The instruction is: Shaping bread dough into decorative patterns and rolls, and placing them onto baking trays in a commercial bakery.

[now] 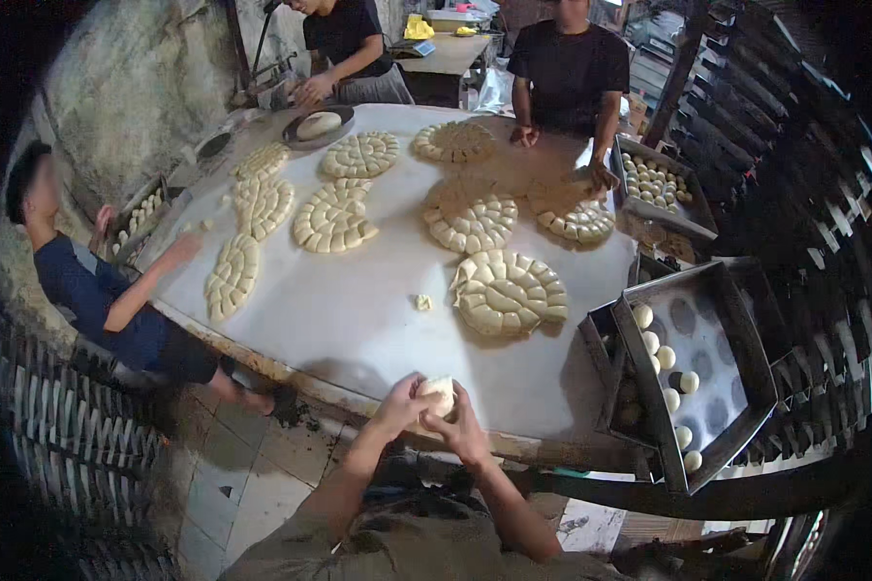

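Both hands are meeting at the near edge of the counter (pixel 358 310), the left hand (pixel 397 405) and the right hand (pixel 463 431) cupping a pale dough ball (pixel 438 393) between them; the fingers of each are curling closed around it, so the dough ball is sitting just above the counter's near rim, pressed from both sides.

Going by size from there, the counter is spreading out as a wide, pale, floured surface with a rounded near edge. A square metal tray (pixel 746 387) is leaning at the right edge, tilted, and carrying a column of small dough balls along its left side. Coiled rounds of segmented dough are lying across the middle and far half: the nearest coil (pixel 509 290) is resting toward the near right, another coil (pixel 470 221) is lying beyond it, and a long strip of dough pieces (pixel 233 276) is running by the left edge. A second tray (pixel 693 221), filled with small balls, is standing at the far right corner. A person in a blue shirt (pixel 87 290) is reaching onto the left edge, and two people in dark shirts are working at the far edge. A tiny dough scrap (pixel 422 302) is lying alone, just left of the nearest coil.
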The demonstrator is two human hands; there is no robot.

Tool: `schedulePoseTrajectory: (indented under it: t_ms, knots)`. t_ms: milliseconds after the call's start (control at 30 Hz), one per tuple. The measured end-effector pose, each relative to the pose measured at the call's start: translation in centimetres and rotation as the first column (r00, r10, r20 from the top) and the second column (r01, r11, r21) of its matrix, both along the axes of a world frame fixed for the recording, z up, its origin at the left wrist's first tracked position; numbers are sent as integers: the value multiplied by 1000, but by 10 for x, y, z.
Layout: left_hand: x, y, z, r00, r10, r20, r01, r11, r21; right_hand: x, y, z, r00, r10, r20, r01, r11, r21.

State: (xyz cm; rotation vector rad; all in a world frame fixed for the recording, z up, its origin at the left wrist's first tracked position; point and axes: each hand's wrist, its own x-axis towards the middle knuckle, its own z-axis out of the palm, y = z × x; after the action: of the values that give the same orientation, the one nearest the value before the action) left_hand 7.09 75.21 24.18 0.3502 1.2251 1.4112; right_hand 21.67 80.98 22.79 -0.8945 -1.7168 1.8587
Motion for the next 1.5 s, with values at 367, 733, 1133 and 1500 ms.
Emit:
schedulePoseTrajectory:
  t_ms: [367, 733, 1133, 1500]
  knots:
    - [-135, 20, -28, 789, 538, -298, -539, 838, 85, 13, 44, -37, 927, -312, 207, 323, 946, -22]
    - [-260, 25, -58, -364, -143, -920, -131, 986, -101, 46, 90, -47, 537, -745, 397, 2, 472, 882]
    - [-180, -16, -86, -26, 56, -998, 39, 998, 55, -7, 37, -73, 707, -665, 242, 154, 478, 865]
    - [-234, 99, -120, 148, 52, -988, -221, 975, 19, -58, 127, -80, 354, -853, 383, 406, 509, 759]
